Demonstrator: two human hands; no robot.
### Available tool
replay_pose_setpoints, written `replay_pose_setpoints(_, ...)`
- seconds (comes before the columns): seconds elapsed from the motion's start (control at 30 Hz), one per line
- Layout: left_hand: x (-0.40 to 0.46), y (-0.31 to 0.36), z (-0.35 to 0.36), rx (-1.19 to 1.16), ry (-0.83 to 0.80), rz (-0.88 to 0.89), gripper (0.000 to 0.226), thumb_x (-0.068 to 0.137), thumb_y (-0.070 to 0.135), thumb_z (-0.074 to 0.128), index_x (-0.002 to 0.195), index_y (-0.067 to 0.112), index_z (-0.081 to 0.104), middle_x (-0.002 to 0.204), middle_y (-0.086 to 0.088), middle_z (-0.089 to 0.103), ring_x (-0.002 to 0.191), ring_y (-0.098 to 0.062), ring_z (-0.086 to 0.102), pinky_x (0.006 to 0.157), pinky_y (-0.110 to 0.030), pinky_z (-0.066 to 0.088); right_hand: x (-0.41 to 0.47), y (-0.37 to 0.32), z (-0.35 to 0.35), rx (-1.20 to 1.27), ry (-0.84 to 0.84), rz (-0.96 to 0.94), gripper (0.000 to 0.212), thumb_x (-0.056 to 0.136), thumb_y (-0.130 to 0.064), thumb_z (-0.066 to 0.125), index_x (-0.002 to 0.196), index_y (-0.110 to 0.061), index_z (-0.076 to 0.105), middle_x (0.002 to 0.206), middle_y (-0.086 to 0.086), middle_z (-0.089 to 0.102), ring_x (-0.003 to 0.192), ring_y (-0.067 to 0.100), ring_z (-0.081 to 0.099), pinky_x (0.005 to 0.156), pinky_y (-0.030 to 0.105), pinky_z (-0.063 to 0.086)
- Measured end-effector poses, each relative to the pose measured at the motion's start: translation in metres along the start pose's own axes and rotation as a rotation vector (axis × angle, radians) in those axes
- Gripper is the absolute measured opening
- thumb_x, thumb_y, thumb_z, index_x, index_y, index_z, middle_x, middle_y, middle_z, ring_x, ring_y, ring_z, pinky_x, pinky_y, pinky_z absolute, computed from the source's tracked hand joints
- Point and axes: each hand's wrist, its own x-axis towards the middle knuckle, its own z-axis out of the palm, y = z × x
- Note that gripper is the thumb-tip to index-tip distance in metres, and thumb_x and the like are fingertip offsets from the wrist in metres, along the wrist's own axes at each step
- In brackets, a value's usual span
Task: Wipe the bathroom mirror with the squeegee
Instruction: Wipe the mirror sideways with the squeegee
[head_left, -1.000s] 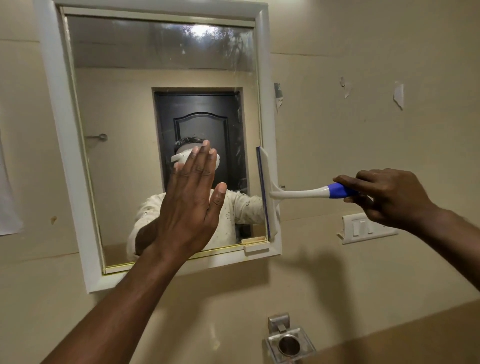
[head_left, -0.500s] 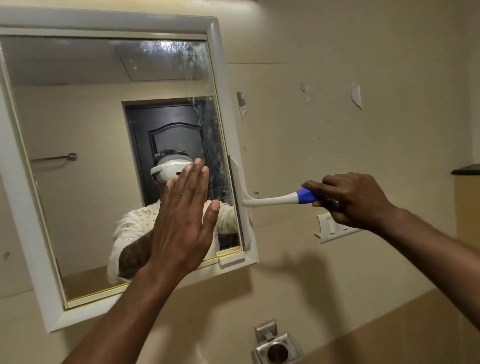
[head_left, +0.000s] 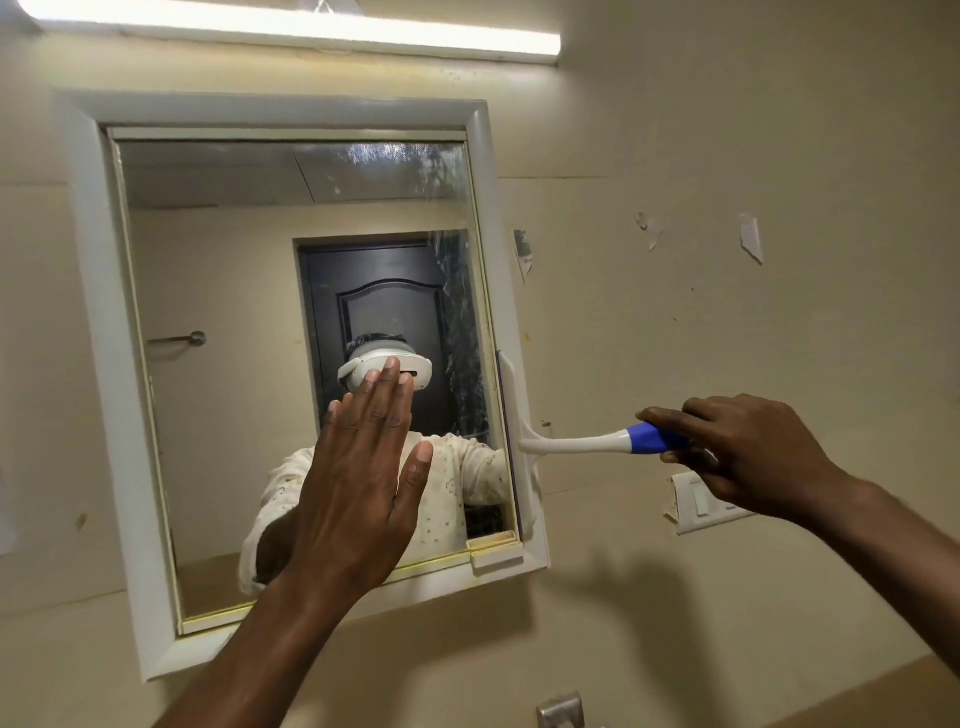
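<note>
A white-framed bathroom mirror hangs on the beige tiled wall. My left hand lies flat against the lower middle of the glass, fingers together and pointing up. My right hand grips the blue end of a white squeegee. The squeegee's blade stands upright along the mirror's right edge, over the frame. Streaky smears remain on the glass near the top right and down the right side.
A tube light glows above the mirror. A white switch plate is on the wall under my right hand. Torn sticker scraps cling to the wall. A metal holder pokes up at the bottom edge.
My view has tilted upward, so the mirror sits lower in the frame and the light has appeared. Both hands keep the same places relative to the mirror.
</note>
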Motion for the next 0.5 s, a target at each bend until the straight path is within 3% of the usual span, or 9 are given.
replay_pose_setpoints(0.2, -0.002, -0.007, -0.014, 0.025, 0.003, -0.028, 0.062, 0.094, 0.051, 0.007, 0.150, 0.026, 0.006, 0.159, 0.009, -0.001, 0.145, -0.005, -0.007, 0.121, -0.041, 0.001, 0.005, 0.001, -0.016, 0.050, 0.024, 0.022, 0.043, 0.073, -0.026, 0.074, 0.115, -0.023, 0.065, 0.068, -0.005, 0.061, 0.048, 0.019, 0.049, 0.045, 0.022, 0.032)
replay_pose_setpoints(0.4, 0.000, -0.013, -0.023, 0.020, 0.023, -0.039, 0.062, 0.094, 0.051, 0.008, 0.150, 0.026, 0.004, 0.159, 0.010, -0.004, 0.145, -0.005, -0.008, 0.120, -0.035, -0.006, 0.004, -0.009, -0.027, 0.104, 0.052, 0.062, 0.040, 0.082, -0.044, 0.049, 0.109, -0.022, 0.068, 0.069, -0.009, 0.063, 0.048, 0.016, 0.050, 0.045, 0.023, 0.033)
replay_pose_setpoints(0.5, -0.002, -0.015, -0.028, 0.022, 0.023, -0.042, 0.062, 0.093, 0.053, 0.004, 0.150, 0.027, 0.004, 0.159, 0.011, -0.004, 0.145, -0.005, -0.008, 0.120, -0.038, -0.003, 0.002, -0.015, -0.032, 0.144, 0.075, 0.116, 0.041, 0.080, -0.047, 0.046, 0.104, -0.022, 0.069, 0.069, -0.012, 0.063, 0.048, 0.015, 0.052, 0.045, 0.023, 0.037)
